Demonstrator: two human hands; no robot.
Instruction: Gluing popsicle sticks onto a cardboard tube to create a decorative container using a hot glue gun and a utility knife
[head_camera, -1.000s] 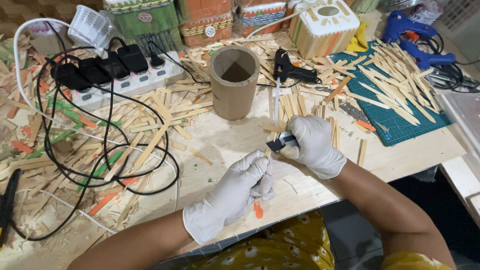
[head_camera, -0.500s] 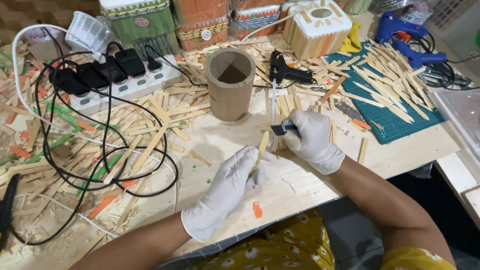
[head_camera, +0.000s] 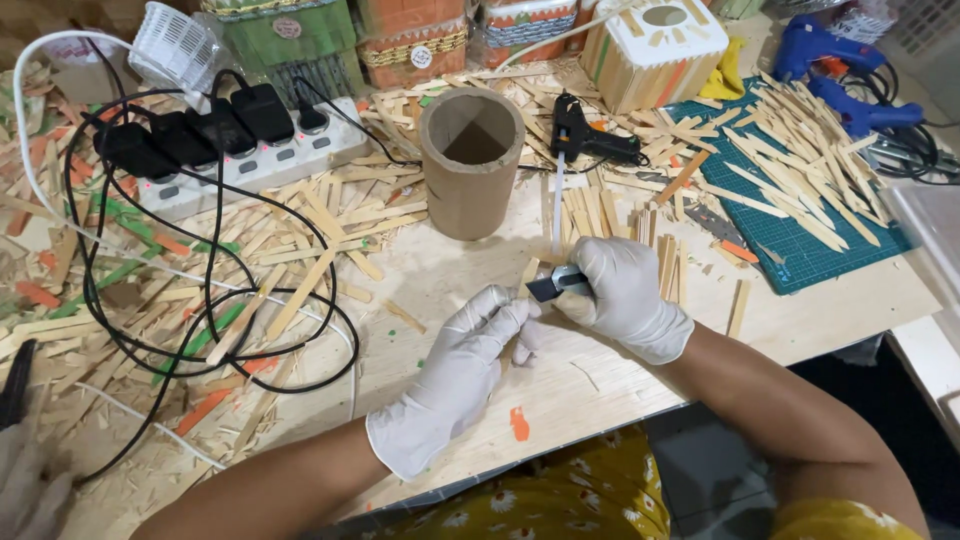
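Both hands (head_camera: 560, 310) pinch wooden stick (head_camera: 527, 274).

A thin, pale wooden stick (head_camera: 524, 283) is held upright, slightly tilted, above the plywood table (head_camera: 600, 390), pinched near its lower end in the gloved left hand (head_camera: 455, 375). A small knife (head_camera: 556, 285) with a dark handle lies in the gloved right hand (head_camera: 625, 298), its blade end meeting the stick's side. Stick appears plain, unpainted.

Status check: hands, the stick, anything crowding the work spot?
Left hand pinches a wooden stick. Right hand grips a small cutter against it. Cardboard tube and glue gun stand behind, apart from the hands.
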